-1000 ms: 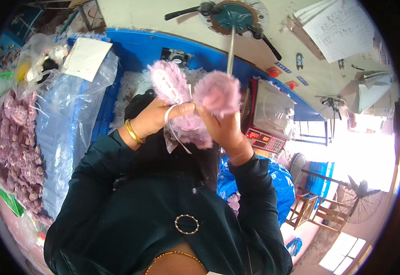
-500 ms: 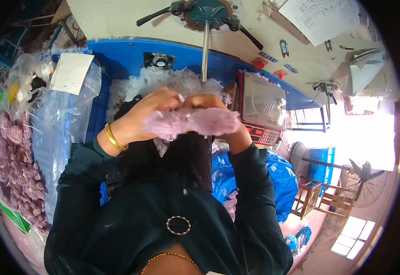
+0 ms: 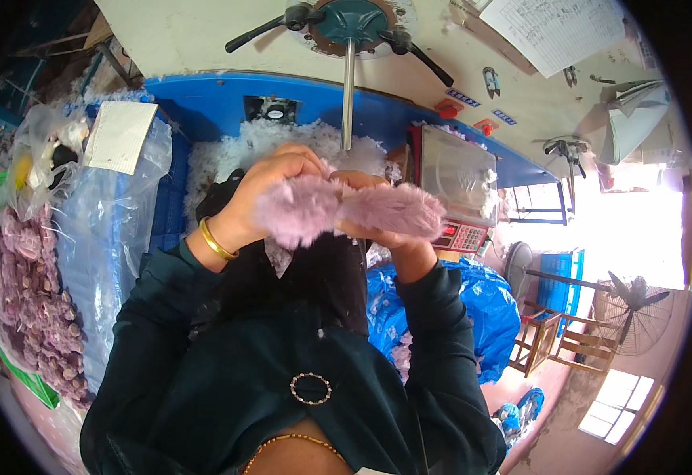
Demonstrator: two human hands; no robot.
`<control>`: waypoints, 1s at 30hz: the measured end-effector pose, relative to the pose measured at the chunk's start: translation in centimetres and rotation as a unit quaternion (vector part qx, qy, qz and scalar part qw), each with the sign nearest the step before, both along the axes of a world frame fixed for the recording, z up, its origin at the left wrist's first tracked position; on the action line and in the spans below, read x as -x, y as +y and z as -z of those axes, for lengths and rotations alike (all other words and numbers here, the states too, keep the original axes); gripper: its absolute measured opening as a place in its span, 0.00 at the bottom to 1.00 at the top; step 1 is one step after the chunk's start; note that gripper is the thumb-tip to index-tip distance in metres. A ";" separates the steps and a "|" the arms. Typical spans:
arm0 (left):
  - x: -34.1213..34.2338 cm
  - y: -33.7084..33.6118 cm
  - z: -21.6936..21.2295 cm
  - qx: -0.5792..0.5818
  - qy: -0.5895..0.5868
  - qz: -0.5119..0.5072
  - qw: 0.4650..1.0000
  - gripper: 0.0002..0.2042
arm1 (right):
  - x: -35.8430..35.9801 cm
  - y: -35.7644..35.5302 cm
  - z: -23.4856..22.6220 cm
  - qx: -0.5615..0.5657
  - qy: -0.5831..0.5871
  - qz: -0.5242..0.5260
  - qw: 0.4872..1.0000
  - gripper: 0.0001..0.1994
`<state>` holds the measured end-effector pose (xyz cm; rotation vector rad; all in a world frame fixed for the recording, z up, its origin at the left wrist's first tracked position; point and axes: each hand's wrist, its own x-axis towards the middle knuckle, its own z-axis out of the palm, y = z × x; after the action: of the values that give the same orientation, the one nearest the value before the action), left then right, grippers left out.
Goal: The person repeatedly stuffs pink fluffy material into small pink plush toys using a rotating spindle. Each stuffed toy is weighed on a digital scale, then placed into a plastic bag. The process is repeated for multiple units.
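In front of my chest, both hands hold a fuzzy pink plush piece (image 3: 393, 210) with two furry lobes and a narrow middle. My left hand (image 3: 257, 190), with a gold bangle at the wrist, is closed on the far edge of the left lobe. Behind the right lobe, my right hand (image 3: 405, 244) grips the piece near its middle; the fur covers most of those fingers. Just beyond the hands, a metal tube (image 3: 347, 95) points toward me from a green round fitting (image 3: 350, 22). White fluffy stuffing (image 3: 286, 141) lies heaped below the tube.
To the left, a clear plastic bag (image 3: 41, 309) full of pink plush pieces lies beside a blue crate (image 3: 170, 194), with a paper sheet (image 3: 122, 136) on top. A red digital scale (image 3: 466, 236) and a blue plastic bag (image 3: 480, 309) are on the right. A fan (image 3: 627, 317) stands farther off.
The plush piece has shifted slightly right and its lobes look fuller toward me. My right hand has turned, with more of its palm side showing under the right lobe. The view has tilted slightly.
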<state>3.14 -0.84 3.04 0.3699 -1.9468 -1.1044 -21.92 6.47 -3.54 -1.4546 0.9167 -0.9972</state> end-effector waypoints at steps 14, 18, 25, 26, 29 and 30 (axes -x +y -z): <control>1.5 -0.6 1.9 -0.168 0.030 0.017 0.985 0.08 | 0.2 -3.1 -6.1 -0.099 -0.052 -0.061 0.992 0.12; 0.6 -0.8 2.3 -0.299 0.087 0.091 0.946 0.13 | -0.9 -2.1 -7.4 -0.103 -0.033 -0.037 0.993 0.12; 2.3 -1.3 2.1 -0.115 0.130 -0.091 0.981 0.17 | -3.2 -3.9 -8.8 0.142 0.194 0.168 0.956 0.12; 2.6 -2.2 2.0 -0.086 0.114 -0.101 0.985 0.18 | -3.4 -4.3 -9.3 0.149 0.209 0.169 0.952 0.12; 3.2 -3.4 4.9 -0.142 0.164 -0.031 0.976 0.20 | -3.7 -5.1 -10.0 0.164 0.255 0.167 0.938 0.11; 3.1 -3.6 5.4 -0.132 0.138 -0.051 0.980 0.21 | -3.6 -5.2 -9.9 0.162 0.270 0.165 0.934 0.12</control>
<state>0.02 -4.47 -2.32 0.4298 -1.5272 -1.2783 -18.35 1.25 6.35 -1.9515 1.4859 -1.0420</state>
